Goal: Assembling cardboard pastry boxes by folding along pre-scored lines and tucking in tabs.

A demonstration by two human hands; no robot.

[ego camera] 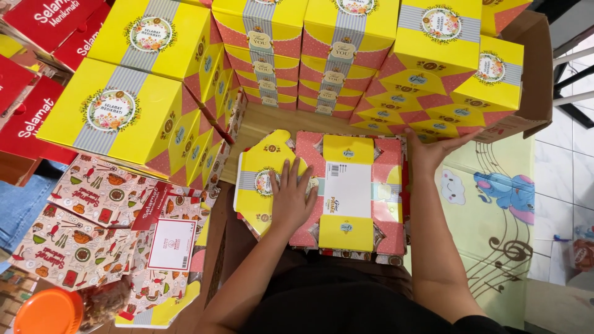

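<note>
Head view: a flat, unfolded yellow-and-pink carton (346,192) lay on top of a pile of like blanks on the wooden bench (272,120), near the person's body, in the middle of the scene. The left hand (291,195) pressed flat and spread on the carton's left panel, gripping nothing; the right hand (430,148) lay open with fingers wide against the carton's far right edge. Judged: for a clean fold, the left palm should pin the base while the right lifts the side along its crease, not across the print. Counted: two hands; one blank on top, those beneath too hidden to number; finished yellow boxes (133,102) stacked far and left, roughly six stacks showing, exact count uncertain; one orange lid (48,311) near left; patterned flat cartons (93,216) left, several.
</note>
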